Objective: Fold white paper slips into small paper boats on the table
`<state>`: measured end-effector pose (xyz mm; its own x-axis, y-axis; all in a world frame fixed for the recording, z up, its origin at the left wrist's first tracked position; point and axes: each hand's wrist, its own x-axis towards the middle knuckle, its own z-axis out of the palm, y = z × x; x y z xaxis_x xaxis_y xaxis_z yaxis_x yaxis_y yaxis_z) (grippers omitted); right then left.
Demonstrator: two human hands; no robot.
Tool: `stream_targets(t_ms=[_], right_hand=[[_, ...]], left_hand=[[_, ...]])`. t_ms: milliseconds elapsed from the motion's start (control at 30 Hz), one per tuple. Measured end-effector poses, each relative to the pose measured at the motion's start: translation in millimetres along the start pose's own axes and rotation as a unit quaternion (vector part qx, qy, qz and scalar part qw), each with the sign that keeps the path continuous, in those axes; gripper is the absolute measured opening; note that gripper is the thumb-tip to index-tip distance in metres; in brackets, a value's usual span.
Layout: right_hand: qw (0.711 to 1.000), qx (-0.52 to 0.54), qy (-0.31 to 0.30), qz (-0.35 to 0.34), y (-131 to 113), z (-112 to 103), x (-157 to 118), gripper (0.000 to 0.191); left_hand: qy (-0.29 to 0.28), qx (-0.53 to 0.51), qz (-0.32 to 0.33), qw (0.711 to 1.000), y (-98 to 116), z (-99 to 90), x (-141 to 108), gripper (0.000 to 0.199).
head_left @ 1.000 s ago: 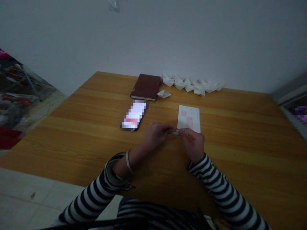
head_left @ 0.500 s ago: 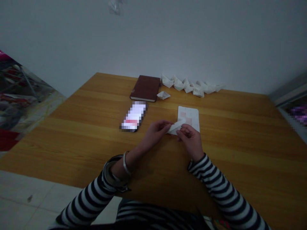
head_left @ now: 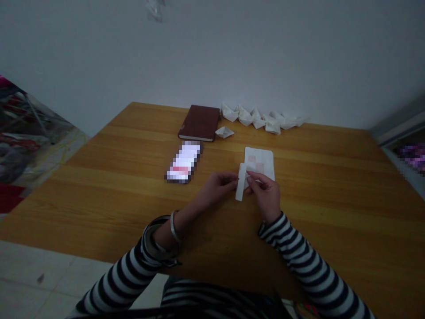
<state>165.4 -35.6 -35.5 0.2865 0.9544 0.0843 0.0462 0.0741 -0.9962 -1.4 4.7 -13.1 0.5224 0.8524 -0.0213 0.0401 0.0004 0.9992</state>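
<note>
Between the left hand (head_left: 218, 185) and the right hand (head_left: 266, 195), in the head view, a folded paper (head_left: 241, 182) is held over the wooden table (head_left: 99, 177), partly in front of a white sheet (head_left: 268, 159) with rounded corners. By the right hand it is pinched between thumb and fingers; the left fingertips are drawn together at its left edge, though whether it is gripped there cannot be told.

Beyond, a phone (head_left: 186, 161), a brown notebook (head_left: 201, 122), a small paper boat (head_left: 225, 132) and a row of folded paper shapes (head_left: 245, 117) are laid out.

The folds could be sprung open if the pinch is loosened, a crease could be set crooked if the edges are misaligned, and the thin paper could be torn by too hard a pull.

Pinkish blocks are seen on the white sheet, but no words can be read; the phone's screen is pixelated, and no brand can be made out.
</note>
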Motion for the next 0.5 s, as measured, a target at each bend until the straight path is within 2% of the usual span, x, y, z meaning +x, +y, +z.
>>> stream_targets(t_ms=[67, 167, 233, 300, 400, 500], right_hand=[[0.999, -0.024, -0.011, -0.035, -2.1, 1.7, -2.3, 0.026], [0.993, -0.071, -0.048, -0.08, -5.4, 6.4, -6.9, 0.033], [0.988, -0.111, -0.059, -0.084, -6.0, 9.7, -9.7, 0.046], [0.984, -0.151, -0.045, -0.088, -5.6, 12.0, -11.8, 0.054], [0.982, -0.157, -0.021, -0.101, -6.5, 14.0, -14.6, 0.042], [0.987, -0.113, -0.075, -0.091, -10.0, 16.7, -19.2, 0.033]], left_hand=[[-0.005, 0.041, 0.029, 0.999, 0.0, 2.4, -0.8, 0.021], [0.036, 0.174, 0.058, 0.982, 3.2, 4.9, -4.2, 0.022], [0.071, 0.282, 0.069, 0.954, 5.6, 6.2, -7.5, 0.019], [0.081, 0.369, 0.091, 0.921, 6.8, 7.7, -11.1, 0.021], [0.086, 0.463, 0.131, 0.872, 6.2, 10.8, -15.9, 0.035], [0.077, 0.54, 0.14, 0.826, 6.4, 14.1, -19.3, 0.049]])
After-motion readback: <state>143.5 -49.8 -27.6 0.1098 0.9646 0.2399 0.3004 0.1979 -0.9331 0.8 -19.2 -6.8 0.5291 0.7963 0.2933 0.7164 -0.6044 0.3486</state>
